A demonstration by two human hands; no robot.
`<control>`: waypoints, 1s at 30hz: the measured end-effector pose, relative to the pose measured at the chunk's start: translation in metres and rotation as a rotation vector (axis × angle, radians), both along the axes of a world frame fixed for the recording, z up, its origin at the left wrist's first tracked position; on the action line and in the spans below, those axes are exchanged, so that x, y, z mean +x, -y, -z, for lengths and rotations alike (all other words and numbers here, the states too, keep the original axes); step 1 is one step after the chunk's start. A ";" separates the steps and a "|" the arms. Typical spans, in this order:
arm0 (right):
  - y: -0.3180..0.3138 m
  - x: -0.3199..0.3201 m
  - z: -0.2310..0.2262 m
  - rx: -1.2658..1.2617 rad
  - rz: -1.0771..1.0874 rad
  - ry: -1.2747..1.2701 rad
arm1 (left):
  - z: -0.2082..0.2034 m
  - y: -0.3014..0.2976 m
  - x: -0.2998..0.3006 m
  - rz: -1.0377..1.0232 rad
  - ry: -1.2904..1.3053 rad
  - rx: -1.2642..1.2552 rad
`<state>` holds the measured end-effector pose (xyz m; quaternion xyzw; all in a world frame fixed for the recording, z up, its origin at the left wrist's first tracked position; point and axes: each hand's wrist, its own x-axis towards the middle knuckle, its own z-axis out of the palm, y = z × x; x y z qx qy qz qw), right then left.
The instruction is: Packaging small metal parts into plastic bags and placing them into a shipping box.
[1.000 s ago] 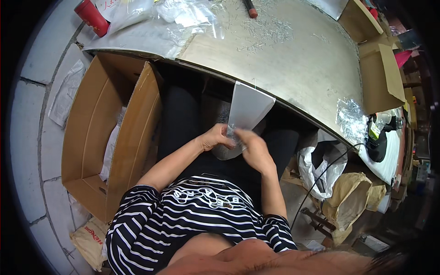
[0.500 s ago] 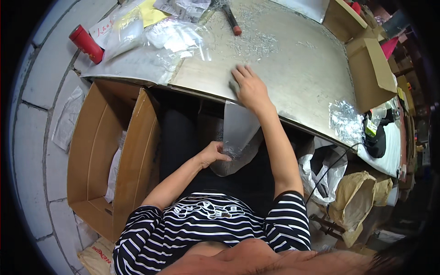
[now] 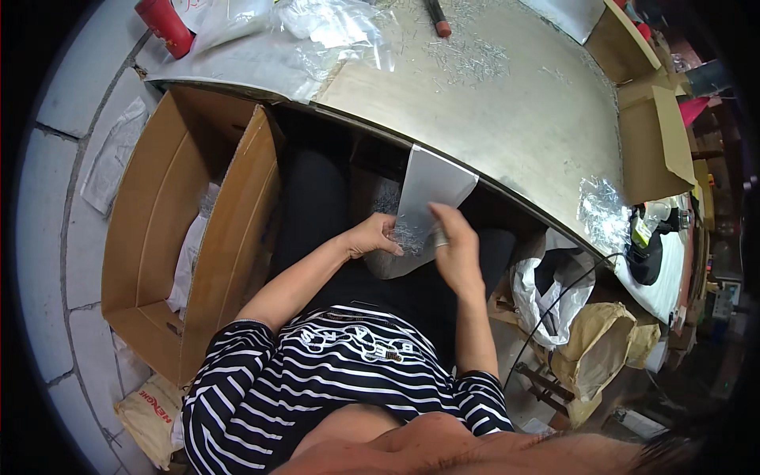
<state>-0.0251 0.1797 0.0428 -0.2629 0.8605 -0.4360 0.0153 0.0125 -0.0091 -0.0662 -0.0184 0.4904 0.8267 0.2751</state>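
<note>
A translucent plastic bag (image 3: 435,180) stands up from my lap, its top corner by the table edge. Small thin metal pieces (image 3: 410,236), like pins or nails, show in its lower part. My left hand (image 3: 372,236) is closed around the bag's lower left side, thumb nearest me. Beside the bag's right side is my right hand (image 3: 457,247), with a ring-like band on one digit. Its fingers are somewhat apart and slightly blurred; whether they touch the plastic is hard to tell. More metal pieces (image 3: 467,59) lie scattered on the metal-topped table (image 3: 522,134).
An open cardboard box (image 3: 131,253) stands at my left. Plastic bags (image 3: 332,32), a red cylinder (image 3: 164,28) and a red-ended dark tool (image 3: 438,20) lie on the table. Right are a cardboard box (image 3: 653,142), a white bag (image 3: 530,297), a brown sack (image 3: 594,348) and a black cable (image 3: 546,317).
My right hand has left the tabletop and come down beside the bag. The bag's top now stands more spread and upright. My left hand keeps its hold; the whole view has shifted.
</note>
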 end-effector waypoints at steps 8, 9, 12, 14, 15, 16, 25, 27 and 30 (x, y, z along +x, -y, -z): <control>0.008 0.004 0.019 0.129 -0.132 0.213 | 0.008 -0.008 0.009 0.070 0.121 -0.187; 0.005 0.003 0.020 0.125 -0.120 0.222 | 0.004 -0.008 0.012 0.084 0.129 -0.190; -0.007 -0.001 0.005 -0.153 0.006 0.324 | 0.001 -0.008 0.025 0.171 0.151 -0.004; -0.024 -0.008 0.001 -0.215 0.041 0.362 | -0.024 -0.005 0.020 0.162 0.140 0.036; -0.030 -0.010 -0.001 -0.247 0.026 0.412 | -0.038 -0.006 0.016 0.135 0.125 0.073; -0.031 -0.010 0.002 -0.246 -0.032 0.421 | -0.044 -0.010 0.012 0.064 0.103 0.021; -0.035 -0.022 0.001 -0.356 -0.083 0.262 | -0.069 -0.019 0.001 0.055 0.048 -0.002; -0.066 -0.041 -0.035 -0.417 0.083 0.122 | -0.074 -0.013 0.004 0.059 0.024 0.087; -0.140 -0.097 -0.014 0.163 0.807 -0.388 | -0.055 -0.012 0.001 -0.013 0.026 0.073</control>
